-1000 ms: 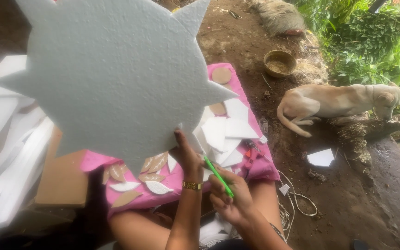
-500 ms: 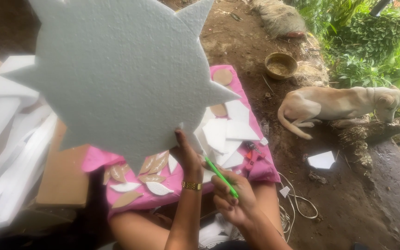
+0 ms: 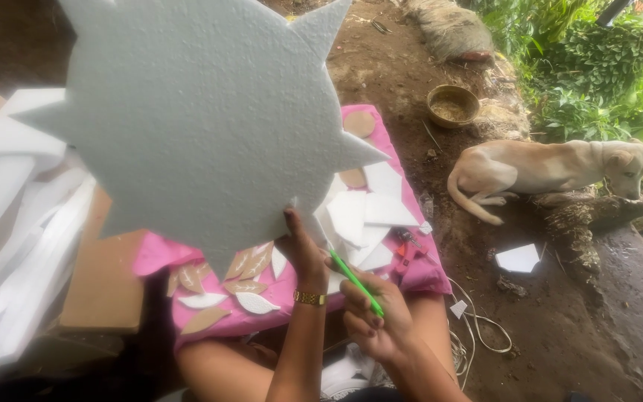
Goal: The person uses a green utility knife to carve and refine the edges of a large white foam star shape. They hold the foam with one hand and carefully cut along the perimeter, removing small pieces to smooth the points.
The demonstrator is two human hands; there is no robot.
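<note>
bare brown earth runs under everything, with green plants at the far right. at the far left lie long white foam strips (image 3: 9, 246) beside a flat brown cardboard sheet (image 3: 102, 279). next comes a pink cloth (image 3: 411, 272) spread over the person's lap, scattered with leaf-shaped cutouts (image 3: 254, 302) in white and tan near the left edge and larger white foam offcuts (image 3: 370, 216) toward the right. held up over the cloth is a big grey-white foam sunburst (image 3: 195, 126) with pointed rays around its rim. the left hand (image 3: 303, 249) is closed on the sunburst's lower edge, thumb on the front face, gold bracelet (image 3: 310, 298) at the wrist. just right of it and nearer, the right hand (image 3: 373, 320) has its fingers curled tight round a thin green tool (image 3: 355, 283) whose tip points up at the foam's lower edge. further right, a round bowl (image 3: 452, 106) sits on the dirt, and a tan dog (image 3: 537, 167) lies near the plants.
</note>
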